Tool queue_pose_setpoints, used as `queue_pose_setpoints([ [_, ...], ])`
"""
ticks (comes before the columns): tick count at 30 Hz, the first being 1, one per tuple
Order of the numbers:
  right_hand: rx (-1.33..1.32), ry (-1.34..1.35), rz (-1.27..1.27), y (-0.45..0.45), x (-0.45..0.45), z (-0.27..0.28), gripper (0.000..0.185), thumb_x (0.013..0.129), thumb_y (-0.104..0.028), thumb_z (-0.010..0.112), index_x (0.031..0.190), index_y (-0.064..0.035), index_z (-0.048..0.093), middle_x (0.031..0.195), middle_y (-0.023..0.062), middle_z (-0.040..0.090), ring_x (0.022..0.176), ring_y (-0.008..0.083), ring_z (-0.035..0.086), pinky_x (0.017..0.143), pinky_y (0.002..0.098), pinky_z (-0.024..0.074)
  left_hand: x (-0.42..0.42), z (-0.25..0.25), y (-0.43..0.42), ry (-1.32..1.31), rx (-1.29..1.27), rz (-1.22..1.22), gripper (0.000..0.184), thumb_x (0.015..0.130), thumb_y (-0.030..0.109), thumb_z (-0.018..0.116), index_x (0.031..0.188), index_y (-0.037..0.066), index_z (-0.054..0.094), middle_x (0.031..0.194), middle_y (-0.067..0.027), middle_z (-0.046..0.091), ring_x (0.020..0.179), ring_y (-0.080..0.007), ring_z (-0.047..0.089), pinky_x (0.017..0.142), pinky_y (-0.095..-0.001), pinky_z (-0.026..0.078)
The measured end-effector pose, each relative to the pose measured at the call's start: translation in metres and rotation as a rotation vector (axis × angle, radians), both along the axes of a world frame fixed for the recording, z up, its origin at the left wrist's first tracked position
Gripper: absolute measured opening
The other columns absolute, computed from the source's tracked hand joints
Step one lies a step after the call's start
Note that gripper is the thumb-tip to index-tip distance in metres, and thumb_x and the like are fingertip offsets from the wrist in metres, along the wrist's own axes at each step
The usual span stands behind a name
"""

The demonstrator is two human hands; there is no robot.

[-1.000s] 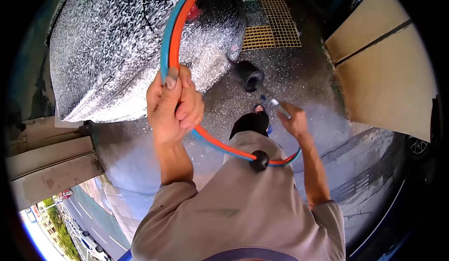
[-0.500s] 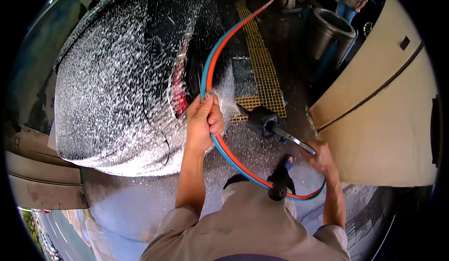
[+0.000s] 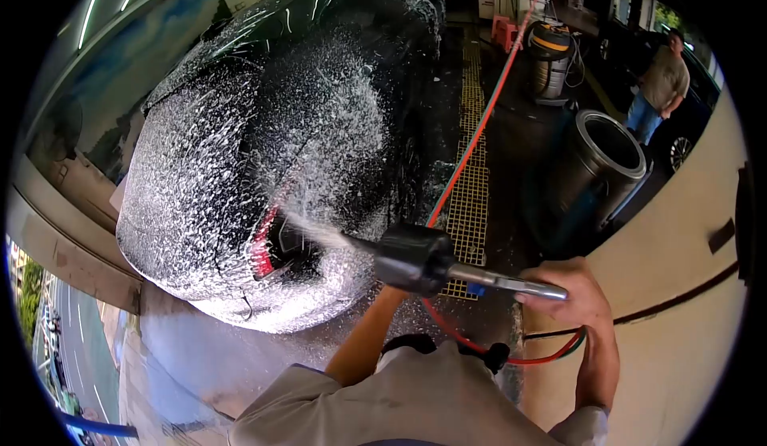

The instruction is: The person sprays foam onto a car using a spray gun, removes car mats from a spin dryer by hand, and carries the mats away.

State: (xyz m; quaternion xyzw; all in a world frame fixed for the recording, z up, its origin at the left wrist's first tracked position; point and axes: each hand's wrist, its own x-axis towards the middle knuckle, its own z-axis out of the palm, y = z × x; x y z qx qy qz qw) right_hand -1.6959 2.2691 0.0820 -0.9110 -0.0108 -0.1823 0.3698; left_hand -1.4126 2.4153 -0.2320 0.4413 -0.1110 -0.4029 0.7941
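Note:
My right hand (image 3: 574, 293) is closed around the metal handle of a foam spray gun (image 3: 414, 259), which has a thick black head. White spray leaves its nozzle toward the rear side of a dark car (image 3: 276, 87), around the red tail light (image 3: 262, 246). Foam coats the car's back and rear flank. My left forearm (image 3: 363, 338) reaches up behind the gun head, which hides the hand and its fingers. A red and blue-green hose (image 3: 471, 146) runs from the upper right, passes behind the gun and loops below my right hand.
Yellow floor grating (image 3: 467, 198) runs alongside the car. To the right stand a large metal drum (image 3: 595, 166), a wet vacuum (image 3: 550, 63) and a beige wall panel (image 3: 663, 286). Another person (image 3: 663, 83) stands beside a dark car at the upper right.
The spray gun has risen and moved left, and its spray now hits the car's rear flank. My left hand, earlier closed on the hoses, has gone behind the gun. More foam covers the flank.

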Motion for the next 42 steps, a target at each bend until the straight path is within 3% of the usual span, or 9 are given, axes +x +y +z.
queue_pose_setpoints([
  [2,0.0,0.011,0.102,-0.024,0.025,0.018,0.023,0.078,-0.01,0.079,0.099,-0.0039,0.072,0.074,0.0111,0.066,0.061,0.0254,0.065,0.056,0.0335,0.049,0.003,-0.043,-0.02,0.043,-0.124,-0.038,0.033,0.101,0.023,0.057,0.131,0.011,0.05,0.086,0.0004,0.056,0.068,-0.0093,0.053,0.057,-0.0265,0.046],
  [7,-0.122,-0.082,0.172,-0.08,0.097,0.065,0.019,0.081,-0.014,0.077,0.098,-0.0055,0.072,0.074,0.0108,0.065,0.061,0.0269,0.064,0.056,0.0346,0.0492,-0.054,0.062,-0.077,-0.182,0.313,-0.072,0.054,0.098,0.012,0.059,0.149,0.011,0.04,0.073,0.0005,0.054,0.053,-0.0078,0.047,0.047,-0.024,0.041],
  [14,0.04,-0.152,-0.13,-0.175,0.236,0.163,0.024,0.088,-0.025,0.075,0.091,-0.0018,0.071,0.064,-0.0004,0.058,0.05,0.0075,0.05,0.045,0.0263,0.0399,-0.019,0.079,-0.155,-0.292,0.272,-0.025,0.056,0.096,0.006,0.056,0.15,0.011,0.042,0.065,-0.0001,0.052,0.051,-0.0085,0.047,0.047,-0.0266,0.041],
  [20,-0.238,-0.279,-0.139,-0.261,0.376,0.259,0.03,0.092,-0.034,0.068,0.083,-0.0065,0.065,0.066,-0.0024,0.056,0.047,0.0042,0.052,0.038,0.0212,0.0366,0.071,0.137,-0.209,-0.61,0.388,-0.196,0.024,0.093,0.015,0.052,0.106,0.001,0.067,0.065,-0.005,0.06,0.053,-0.0128,0.061,0.049,-0.0304,0.048],
  [25,-0.352,-0.306,-0.186,-0.326,0.461,0.299,0.028,0.094,-0.033,0.066,0.089,-0.0056,0.065,0.065,-0.0021,0.055,0.046,0.0049,0.051,0.037,0.0216,0.037,0.119,0.161,-0.247,-0.698,0.513,-0.238,0.043,0.098,0.045,0.055,0.092,0.004,0.064,0.065,-0.0096,0.063,0.058,-0.0211,0.066,0.06,-0.0359,0.051],
  [26,-0.168,-0.162,-0.346,-0.322,0.456,0.311,0.028,0.089,-0.025,0.071,0.072,-0.003,0.064,0.06,0.0052,0.06,0.046,0.0129,0.053,0.04,0.0296,0.0376,0.128,0.159,-0.255,-0.699,0.515,-0.237,0.043,0.098,0.045,0.055,0.092,0.004,0.064,0.065,-0.0096,0.063,0.058,-0.0211,0.066,0.06,-0.0359,0.051],
  [32,-0.115,-0.277,-0.279,-0.443,0.543,0.313,0.026,0.089,-0.021,0.07,0.072,-0.0017,0.065,0.056,0.007,0.06,0.042,0.0145,0.053,0.038,0.0305,0.0394,0.172,0.17,-0.311,-1.069,0.585,-0.261,0.037,0.086,0.039,0.073,0.099,0.005,0.065,0.076,-0.0139,0.066,0.068,-0.0271,0.066,0.065,-0.0378,0.051],
  [37,-0.261,-0.274,-0.205,-0.622,0.659,0.279,0.027,0.094,-0.031,0.066,0.088,-0.0047,0.065,0.064,-0.0014,0.056,0.044,0.0055,0.052,0.037,0.0222,0.0388,0.198,0.137,-0.406,-1.324,0.742,0.264,0.021,0.074,0.015,0.075,0.094,0.012,0.068,0.078,-0.0106,0.067,0.073,-0.0335,0.066,0.06,-0.0411,0.052],
  [42,-0.086,-0.298,-0.287,-0.782,0.747,0.234,0.025,0.09,-0.026,0.068,0.082,-0.0029,0.066,0.06,-0.0006,0.057,0.043,0.0089,0.052,0.038,0.0266,0.04,0.233,0.148,-0.522,-1.47,0.957,0.593,0.012,0.075,0.023,0.077,0.078,0.016,0.067,0.074,-0.0017,0.061,0.073,-0.0232,0.062,0.068,-0.0374,0.044],
])
